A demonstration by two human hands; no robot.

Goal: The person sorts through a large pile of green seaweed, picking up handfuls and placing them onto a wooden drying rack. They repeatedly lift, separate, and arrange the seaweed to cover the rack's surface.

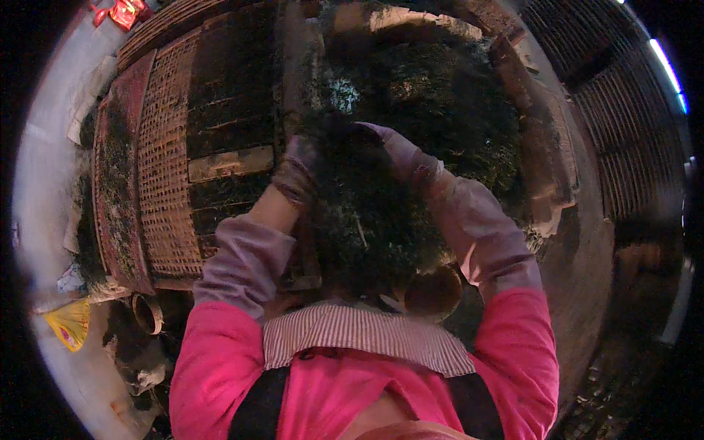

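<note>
A large dark heap of green, leafy plant matter (467,137) lies in front of me. My left hand (301,149), in a pale glove with a dark band at the wrist, reaches to the heap's left side. Opposite it, my right hand (393,142) wears a similar pale glove, with its fingers bent inward over the dark material. Between both hands is a darker mass of the plant matter (357,181). Shadow hides most of the fingers, so I cannot tell how firmly either hand grips.
To the left stands a woven lattice panel (165,148) beside dark slats with a wooden block (231,164). A round, open container (433,291) is close to my body. Worn ledges (542,132) edge the heap on the right, with corrugated panels (627,137) beyond.
</note>
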